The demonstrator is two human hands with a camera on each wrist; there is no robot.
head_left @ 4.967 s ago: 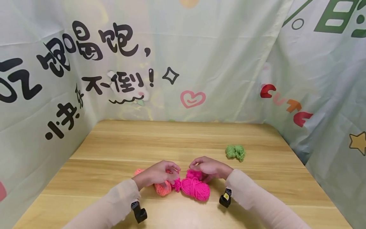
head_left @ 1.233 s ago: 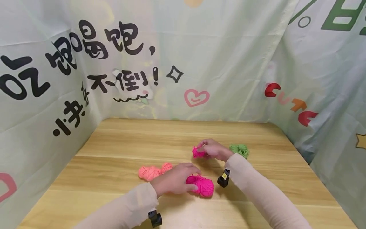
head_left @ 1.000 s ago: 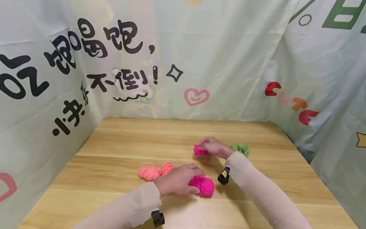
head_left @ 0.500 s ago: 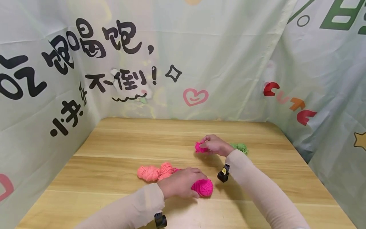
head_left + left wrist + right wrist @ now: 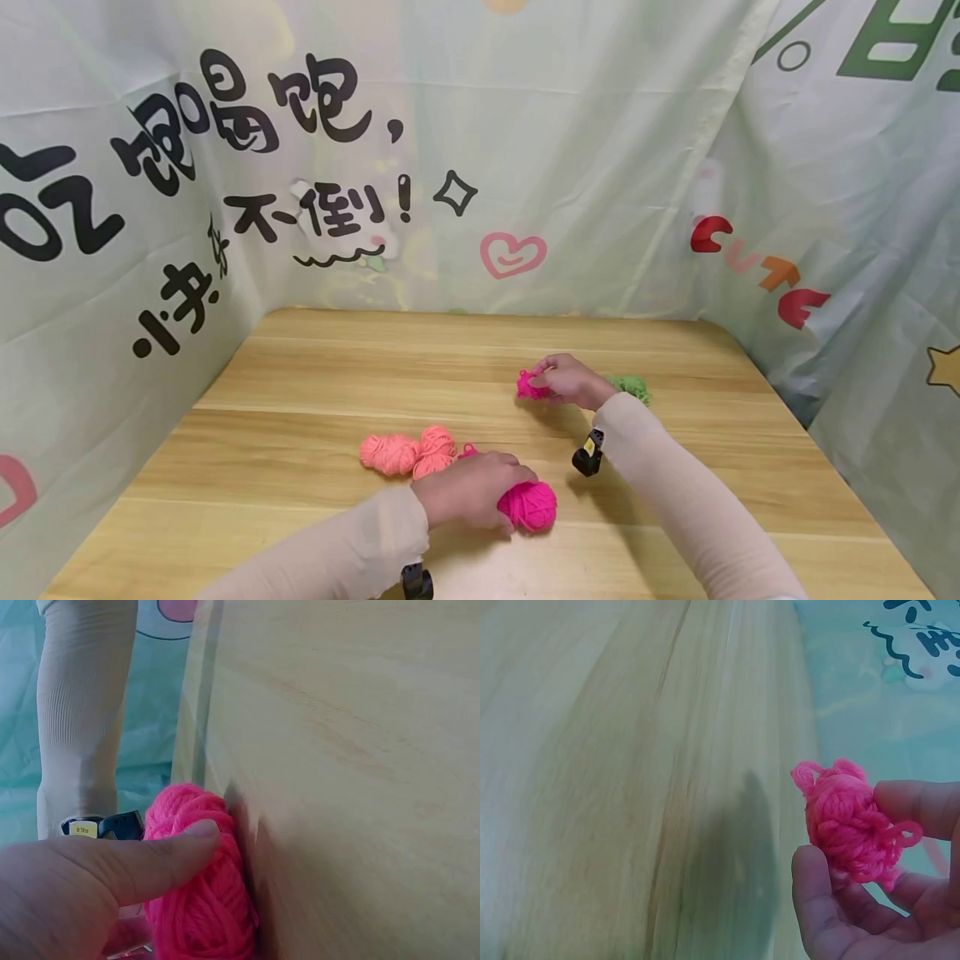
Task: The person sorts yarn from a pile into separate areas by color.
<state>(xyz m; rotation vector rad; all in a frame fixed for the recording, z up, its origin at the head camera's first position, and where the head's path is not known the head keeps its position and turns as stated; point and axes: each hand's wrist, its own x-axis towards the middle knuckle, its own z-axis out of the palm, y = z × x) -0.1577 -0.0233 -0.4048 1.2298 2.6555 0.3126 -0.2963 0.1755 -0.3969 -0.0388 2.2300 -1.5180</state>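
My left hand point(image 5: 474, 490) grips a hot pink ball of yarn point(image 5: 531, 507) near the front middle of the table. In the left wrist view the thumb lies across the yarn ball point(image 5: 214, 907). Farther back, my right hand point(image 5: 573, 382) pinches a small pink bundle of yarn point(image 5: 531, 385). The right wrist view shows loose loops sticking out of this small bundle point(image 5: 847, 821), with the thumb and fingers around it. Just behind the left hand a bit of pink yarn point(image 5: 468, 451) peeks out, mostly hidden.
Two bunches of orange yarn point(image 5: 392, 454) lie left of the left hand. A green yarn bunch point(image 5: 632, 388) sits behind the right wrist, partly covered. The wooden table point(image 5: 337, 367) is bordered by printed cloth walls point(image 5: 585, 167).
Earlier both hands were together at the pink yarn; my right hand has since carried the small bundle back and right. Lately my left hand has drawn the yarn ball slightly nearer.
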